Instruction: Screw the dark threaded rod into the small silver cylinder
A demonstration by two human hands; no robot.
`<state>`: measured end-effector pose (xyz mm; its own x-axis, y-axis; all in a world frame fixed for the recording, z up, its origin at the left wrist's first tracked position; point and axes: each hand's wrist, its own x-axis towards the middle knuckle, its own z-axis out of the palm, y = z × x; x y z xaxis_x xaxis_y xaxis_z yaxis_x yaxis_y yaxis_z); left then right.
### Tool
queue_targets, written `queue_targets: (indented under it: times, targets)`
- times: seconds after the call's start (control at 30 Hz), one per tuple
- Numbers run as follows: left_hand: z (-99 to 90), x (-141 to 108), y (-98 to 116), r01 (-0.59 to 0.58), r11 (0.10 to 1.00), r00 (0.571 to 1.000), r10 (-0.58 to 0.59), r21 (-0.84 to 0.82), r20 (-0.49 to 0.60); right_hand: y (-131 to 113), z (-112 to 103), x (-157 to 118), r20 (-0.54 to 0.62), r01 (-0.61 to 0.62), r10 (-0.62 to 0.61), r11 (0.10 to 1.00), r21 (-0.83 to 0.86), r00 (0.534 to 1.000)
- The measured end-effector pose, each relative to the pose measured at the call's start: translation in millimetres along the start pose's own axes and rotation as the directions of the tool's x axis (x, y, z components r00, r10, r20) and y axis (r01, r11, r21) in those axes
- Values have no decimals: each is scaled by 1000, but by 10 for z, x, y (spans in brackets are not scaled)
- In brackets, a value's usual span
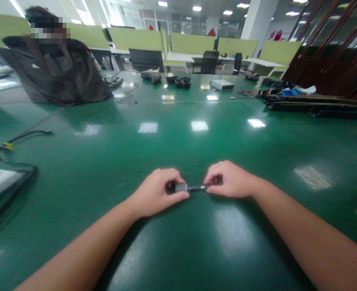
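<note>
Low over the green table, my left hand (161,189) is closed on the pale silver cylinder (181,187) of a small screwdriver-like tool. A thin dark shaft (194,188) runs to the right from that cylinder, lying level between my hands. At the shaft's other end my right hand (228,180) pinches the tip between thumb and fingers. Those fingertips partly hide the tip, so its shape cannot be made out. Part of the cylinder is behind my left fingers.
A person in dark clothing (66,76) is at the table's far left. Cables (30,134) and a white-topped object (3,182) lie at left. Along the back are a white box (222,85) and black parts (183,82). Long black bars (318,106) lie at far right.
</note>
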<state>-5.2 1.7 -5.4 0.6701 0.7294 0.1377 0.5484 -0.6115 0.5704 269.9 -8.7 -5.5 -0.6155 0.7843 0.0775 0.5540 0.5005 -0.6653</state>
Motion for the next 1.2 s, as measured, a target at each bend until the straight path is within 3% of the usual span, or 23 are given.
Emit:
queue_targets:
  times: [0.3,0.67,1.2]
  targets:
    - [18,4,6,19,997,1000,-18,72,-11,-149,379,193,-166,165,-175,984,-72,971]
    - [9,-3,1,1,1000,1000,-1,28,-16,-126,383,166,-170,137,-147,988,-71,974]
    - [17,-5,-23,-26,999,999,27,24,-29,-130,376,145,-187,223,-239,969,-104,953]
